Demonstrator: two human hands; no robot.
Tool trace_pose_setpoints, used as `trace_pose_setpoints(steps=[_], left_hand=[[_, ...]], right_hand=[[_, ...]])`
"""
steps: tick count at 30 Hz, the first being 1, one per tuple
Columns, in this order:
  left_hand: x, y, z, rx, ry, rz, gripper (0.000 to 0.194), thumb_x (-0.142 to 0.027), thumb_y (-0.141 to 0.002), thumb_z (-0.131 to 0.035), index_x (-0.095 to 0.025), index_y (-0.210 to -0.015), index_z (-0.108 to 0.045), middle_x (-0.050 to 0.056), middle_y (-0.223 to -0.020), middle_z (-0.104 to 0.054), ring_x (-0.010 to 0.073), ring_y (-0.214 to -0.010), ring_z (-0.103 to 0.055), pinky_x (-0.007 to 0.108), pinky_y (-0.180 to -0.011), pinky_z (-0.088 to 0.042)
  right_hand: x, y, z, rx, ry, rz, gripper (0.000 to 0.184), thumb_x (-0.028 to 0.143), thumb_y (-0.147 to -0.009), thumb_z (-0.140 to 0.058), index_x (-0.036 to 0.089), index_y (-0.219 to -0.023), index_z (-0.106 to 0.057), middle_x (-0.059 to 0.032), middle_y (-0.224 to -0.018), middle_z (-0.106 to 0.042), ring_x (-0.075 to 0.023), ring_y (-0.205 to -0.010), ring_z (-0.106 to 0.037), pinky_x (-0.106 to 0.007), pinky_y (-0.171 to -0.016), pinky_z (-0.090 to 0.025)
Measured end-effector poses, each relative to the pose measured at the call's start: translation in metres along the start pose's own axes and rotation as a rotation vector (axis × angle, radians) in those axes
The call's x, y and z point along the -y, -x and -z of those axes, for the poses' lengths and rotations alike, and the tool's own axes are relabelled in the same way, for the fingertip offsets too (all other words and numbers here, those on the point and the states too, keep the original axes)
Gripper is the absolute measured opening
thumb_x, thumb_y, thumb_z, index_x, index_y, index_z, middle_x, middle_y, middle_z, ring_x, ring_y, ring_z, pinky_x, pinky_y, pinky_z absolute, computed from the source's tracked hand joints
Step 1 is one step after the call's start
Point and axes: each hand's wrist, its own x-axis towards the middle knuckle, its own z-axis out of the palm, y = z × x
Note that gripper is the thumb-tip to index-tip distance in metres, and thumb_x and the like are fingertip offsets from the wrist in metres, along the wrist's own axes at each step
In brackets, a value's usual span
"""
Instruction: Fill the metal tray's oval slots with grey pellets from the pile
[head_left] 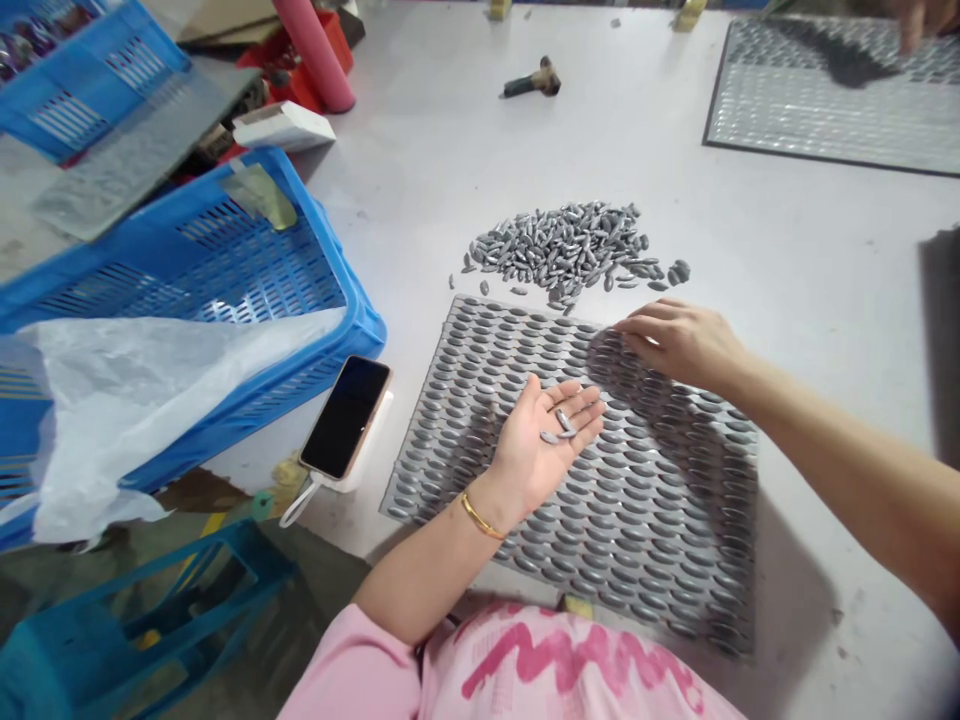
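My left hand (541, 445) is held palm up above the tray, fingers stretched out, with a few small grey pointed-oval pieces (556, 432) resting on it. Beneath both hands lies a flat grey tray (442, 395) covered with rows of similar oval pieces. My right hand (675, 340) is at the tray's far edge, thumb and fingertips pinched together and pointing left; whatever they hold is too small to make out. Just beyond the tray, a loose pile of the same grey pieces (562, 245) is heaped on the white table (420, 170).
Left of the tray are a phone (346, 415) on a white block and a blue crate (300, 270) with a plastic bag (165, 385). A small dark tool (534, 80) lies farther back. Another person's hand (919, 22) is over a second tray (832, 120). A teal stool (82, 640) stands lower left.
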Motion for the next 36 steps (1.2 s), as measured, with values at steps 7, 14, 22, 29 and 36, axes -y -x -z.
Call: trace_pose_setpoints(steps=[7,14,22,29,36], left_hand=[[0.005,-0.006,-0.004,0.118,0.035,-0.025,0.049,-0.053,-0.100,-0.039,-0.011,-0.099,-0.063,0.012,-0.092,-0.066,0.0177,-0.083,-0.065,0.029,-0.079,-0.053],[0.014,-0.009,-0.008,0.039,-0.005,-0.042,0.045,-0.053,-0.098,-0.045,-0.012,-0.104,-0.063,0.009,-0.086,-0.064,0.0153,-0.072,-0.062,0.026,-0.067,-0.052],[0.016,-0.005,-0.012,-0.028,0.051,-0.072,0.023,-0.027,-0.096,-0.053,-0.011,-0.084,-0.065,0.013,-0.092,-0.067,0.0206,-0.092,-0.068,0.040,-0.100,-0.053],[0.017,-0.006,-0.012,-0.052,0.027,-0.058,0.023,-0.027,-0.095,-0.055,-0.011,-0.083,-0.065,0.013,-0.094,-0.067,0.0206,-0.093,-0.068,0.040,-0.102,-0.051],[0.017,-0.008,-0.008,-0.033,0.024,-0.051,0.022,-0.027,-0.094,-0.055,-0.011,-0.084,-0.066,0.012,-0.095,-0.067,0.0201,-0.093,-0.068,0.039,-0.101,-0.052]], right_hand=[[0.083,0.012,0.019,0.033,-0.447,0.071,0.024,0.032,-0.094,-0.059,0.023,-0.110,-0.074,-0.0114,-0.101,-0.069,-0.0235,-0.091,-0.061,-0.039,-0.077,-0.052],[0.107,0.035,0.021,-0.058,-0.696,-0.052,0.011,0.021,-0.094,-0.058,0.024,-0.099,-0.067,-0.0051,-0.096,-0.074,-0.0177,-0.086,-0.068,-0.032,-0.075,-0.055],[0.016,0.045,0.014,-0.247,-0.278,-0.257,0.017,0.026,-0.094,-0.058,0.024,-0.097,-0.074,-0.0064,-0.092,-0.075,-0.0190,-0.075,-0.069,-0.031,-0.066,-0.054],[-0.005,0.037,-0.014,-0.115,0.063,-0.045,0.027,0.019,-0.097,-0.049,0.018,-0.102,-0.075,-0.0097,-0.096,-0.076,-0.0221,-0.086,-0.067,-0.034,-0.073,-0.052],[-0.009,0.039,-0.011,-0.030,0.103,0.019,0.030,0.017,-0.095,-0.047,0.018,-0.109,-0.074,-0.0098,-0.101,-0.075,-0.0216,-0.088,-0.065,-0.035,-0.075,-0.051]])
